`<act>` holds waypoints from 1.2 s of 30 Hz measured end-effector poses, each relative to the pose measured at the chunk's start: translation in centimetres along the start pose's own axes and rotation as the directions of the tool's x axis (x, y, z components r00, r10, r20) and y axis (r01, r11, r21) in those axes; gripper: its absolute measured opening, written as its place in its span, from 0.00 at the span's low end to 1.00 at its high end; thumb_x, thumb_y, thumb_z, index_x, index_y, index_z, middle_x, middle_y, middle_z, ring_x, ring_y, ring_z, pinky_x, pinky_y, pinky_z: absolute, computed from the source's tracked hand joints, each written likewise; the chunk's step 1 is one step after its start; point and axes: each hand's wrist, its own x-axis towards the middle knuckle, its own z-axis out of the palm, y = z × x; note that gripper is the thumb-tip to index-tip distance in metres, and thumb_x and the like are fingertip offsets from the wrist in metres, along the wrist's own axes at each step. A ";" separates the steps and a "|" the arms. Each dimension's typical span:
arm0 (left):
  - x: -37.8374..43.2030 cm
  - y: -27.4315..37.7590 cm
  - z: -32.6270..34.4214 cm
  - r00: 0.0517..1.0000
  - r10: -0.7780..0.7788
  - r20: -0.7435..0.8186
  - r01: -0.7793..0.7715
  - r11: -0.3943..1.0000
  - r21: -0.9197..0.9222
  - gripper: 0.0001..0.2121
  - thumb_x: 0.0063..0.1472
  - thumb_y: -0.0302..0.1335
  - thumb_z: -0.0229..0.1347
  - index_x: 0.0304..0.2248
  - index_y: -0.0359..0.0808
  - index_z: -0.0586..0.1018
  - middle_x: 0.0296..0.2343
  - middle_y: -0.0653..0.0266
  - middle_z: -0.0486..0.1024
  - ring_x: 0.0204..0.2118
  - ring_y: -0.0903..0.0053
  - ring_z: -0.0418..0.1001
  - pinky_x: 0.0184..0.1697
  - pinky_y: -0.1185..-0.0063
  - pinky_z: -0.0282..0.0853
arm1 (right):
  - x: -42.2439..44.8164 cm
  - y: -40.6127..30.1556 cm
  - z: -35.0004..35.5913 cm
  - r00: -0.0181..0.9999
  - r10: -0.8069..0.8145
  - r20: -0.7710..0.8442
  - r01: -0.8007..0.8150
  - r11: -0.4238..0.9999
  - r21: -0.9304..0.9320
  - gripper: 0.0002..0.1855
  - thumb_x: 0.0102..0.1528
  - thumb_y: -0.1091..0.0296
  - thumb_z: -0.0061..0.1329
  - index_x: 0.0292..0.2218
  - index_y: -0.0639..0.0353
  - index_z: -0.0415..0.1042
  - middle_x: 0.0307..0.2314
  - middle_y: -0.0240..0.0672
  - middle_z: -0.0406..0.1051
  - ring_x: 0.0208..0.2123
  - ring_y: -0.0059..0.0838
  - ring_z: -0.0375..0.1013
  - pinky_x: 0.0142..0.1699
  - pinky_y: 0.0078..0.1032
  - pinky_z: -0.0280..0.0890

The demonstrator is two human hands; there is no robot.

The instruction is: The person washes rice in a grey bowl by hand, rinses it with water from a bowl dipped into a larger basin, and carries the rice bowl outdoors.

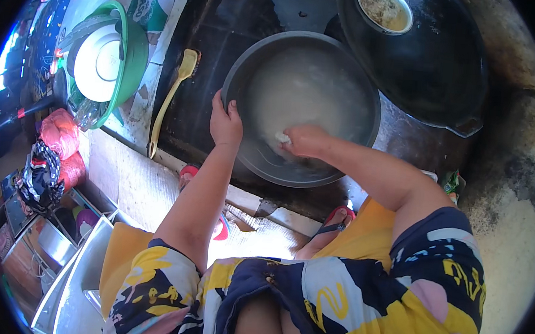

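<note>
A wide dark-grey metal basin [238,79] holds cloudy whitish water [296,85]. My left hand [226,124] grips its rim at the left, with the thumb up at the edge and the fingers along the outer wall. Inside the basin, towards its near side, my right hand [306,141] is closed around a white clump [282,138] that looks like wet rice grains. Its lower edge meets the water. The bottom of the basin is hidden by the cloudiness.
A large black wok [422,80] with a bowl of brownish food [384,11] stands at upper right. Left of the basin lies a yellow-handled brush [172,97]. Farther left, a green plastic basin [135,55] holds a white dish [99,64], near pink plastic bags [60,134].
</note>
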 end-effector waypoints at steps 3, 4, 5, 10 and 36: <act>-0.2 0.2 -0.2 1.000 -0.016 0.017 0.016 1.000 -0.017 0.18 0.56 0.31 0.43 0.46 0.38 0.61 0.35 0.51 0.69 0.37 0.59 0.69 0.37 0.72 0.63 | -1.2 1.3 -0.3 0.999 -0.009 0.040 0.018 0.974 -0.227 0.15 0.41 0.67 0.45 0.34 0.59 0.69 0.35 0.43 0.68 0.38 0.39 0.67 0.40 0.33 0.62; -0.1 0.4 -0.1 1.000 -0.010 0.018 0.010 1.000 -0.024 0.18 0.56 0.31 0.43 0.46 0.38 0.61 0.35 0.52 0.69 0.36 0.59 0.69 0.37 0.72 0.63 | -1.3 2.9 0.5 0.974 -0.226 0.003 0.213 0.915 -0.343 0.13 0.42 0.67 0.45 0.32 0.57 0.70 0.33 0.42 0.69 0.37 0.39 0.67 0.41 0.33 0.62; -0.1 0.6 -0.1 1.000 -0.005 0.021 0.006 1.000 -0.026 0.18 0.56 0.31 0.43 0.46 0.38 0.61 0.35 0.52 0.69 0.36 0.59 0.69 0.37 0.72 0.63 | -1.2 4.2 1.4 0.901 -0.434 -0.006 0.383 0.802 -0.459 0.12 0.42 0.66 0.44 0.31 0.56 0.71 0.31 0.41 0.70 0.36 0.39 0.68 0.41 0.33 0.62; -0.1 0.4 -0.1 1.000 0.010 0.003 -0.010 1.000 -0.002 0.18 0.56 0.31 0.43 0.46 0.38 0.61 0.35 0.52 0.69 0.36 0.59 0.69 0.37 0.72 0.63 | 0.9 3.3 2.9 0.922 -0.384 -0.043 0.299 0.780 -0.549 0.11 0.43 0.65 0.41 0.30 0.54 0.73 0.32 0.40 0.70 0.36 0.38 0.68 0.43 0.33 0.62; 0.0 -0.1 0.0 1.000 -0.002 0.011 0.002 1.000 0.008 0.18 0.56 0.31 0.44 0.46 0.36 0.60 0.37 0.51 0.68 0.38 0.59 0.68 0.39 0.72 0.63 | -0.9 4.0 1.0 0.982 -0.185 0.050 0.191 0.941 -0.280 0.28 0.37 0.60 0.49 0.43 0.56 0.63 0.41 0.52 0.59 0.42 0.49 0.61 0.46 0.34 0.58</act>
